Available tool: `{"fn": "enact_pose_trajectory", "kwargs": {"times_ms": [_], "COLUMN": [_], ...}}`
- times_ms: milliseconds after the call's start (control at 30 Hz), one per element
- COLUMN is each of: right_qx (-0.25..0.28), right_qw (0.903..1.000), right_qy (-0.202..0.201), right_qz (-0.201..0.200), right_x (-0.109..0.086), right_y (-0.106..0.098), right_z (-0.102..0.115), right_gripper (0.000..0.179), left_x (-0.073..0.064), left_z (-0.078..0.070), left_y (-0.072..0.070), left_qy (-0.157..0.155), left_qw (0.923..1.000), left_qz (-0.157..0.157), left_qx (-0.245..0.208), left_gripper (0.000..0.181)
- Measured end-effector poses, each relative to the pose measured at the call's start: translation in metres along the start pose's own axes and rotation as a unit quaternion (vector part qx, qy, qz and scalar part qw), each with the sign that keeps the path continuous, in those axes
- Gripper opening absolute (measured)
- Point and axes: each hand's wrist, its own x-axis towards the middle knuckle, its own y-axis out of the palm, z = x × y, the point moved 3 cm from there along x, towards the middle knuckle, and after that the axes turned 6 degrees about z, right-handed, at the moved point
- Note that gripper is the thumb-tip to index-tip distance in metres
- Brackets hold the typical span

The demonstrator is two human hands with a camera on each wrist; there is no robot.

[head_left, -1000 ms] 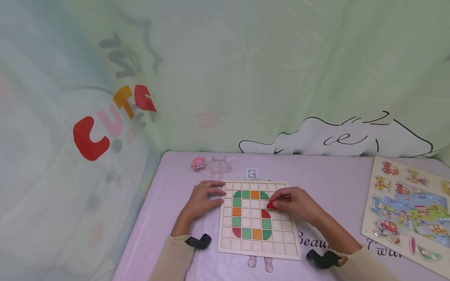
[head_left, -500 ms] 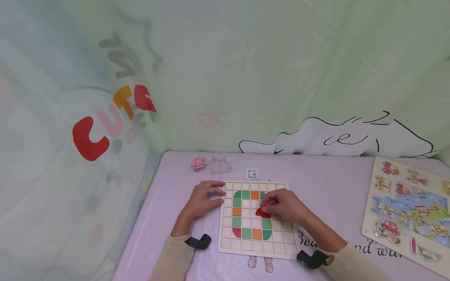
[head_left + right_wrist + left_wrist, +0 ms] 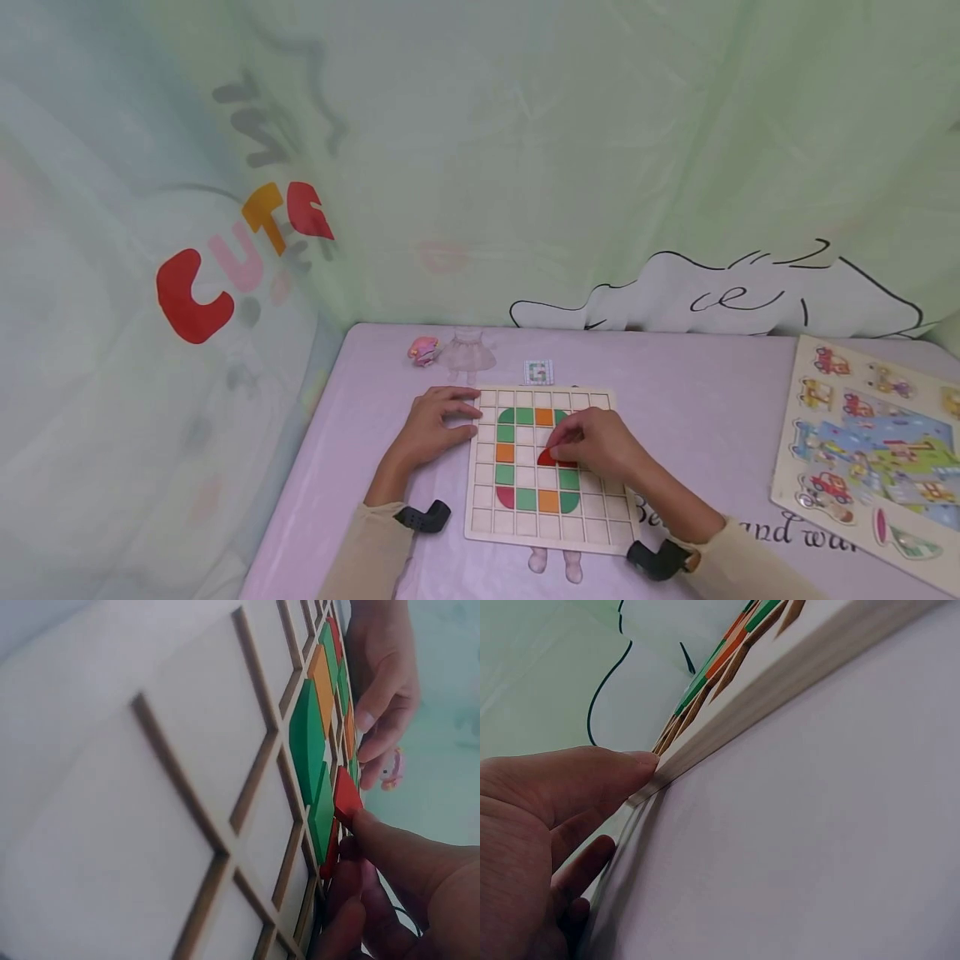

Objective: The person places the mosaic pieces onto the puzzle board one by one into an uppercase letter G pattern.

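A wooden grid board (image 3: 517, 527) lies on the table, with green, orange and red tiles seated in a ring of its cells. My right hand (image 3: 600, 446) reaches over the board and pinches a red quarter-round tile (image 3: 546, 457) between thumb and fingertips. In the right wrist view, the pinched red tile (image 3: 346, 796) is tilted over the grid, right beside a green tile (image 3: 321, 817). Another red tile (image 3: 568, 464) sits in the grid, partly covered by the right fingers. My left hand (image 3: 433, 423) rests its extended fingers and thumb along the board's left edge, thumb tip (image 3: 646, 759) at the rim.
A small pattern card (image 3: 538, 372) lies just behind the board, and a pink toy figure (image 3: 423, 350) stands at the back left. On the right is a large picture puzzle board (image 3: 787, 492) with vehicle pieces. Fabric curtains (image 3: 480, 167) close off the back and left.
My right hand has moved left and slightly nearer with the red tile, from the board's right side to a cell left of the seated red tile. The left hand has stayed put.
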Motion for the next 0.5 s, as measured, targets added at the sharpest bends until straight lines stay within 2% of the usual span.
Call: {"fn": "enact_pose_trajectory", "kwargs": {"times_ms": [500], "right_qx": [-0.011], "right_qw": [0.9997], "right_qy": [0.018], "right_qz": [-0.008], "right_x": [0.0015], "right_y": [0.0053], "right_z": [0.0008], "right_gripper": [0.009], "left_x": [0.0009], "left_z": [0.0014], "left_y": [0.0007], "left_qy": [0.002], "left_qw": [1.0000], "left_qz": [0.001], "left_qx": [0.001], "left_gripper": [0.021]}}
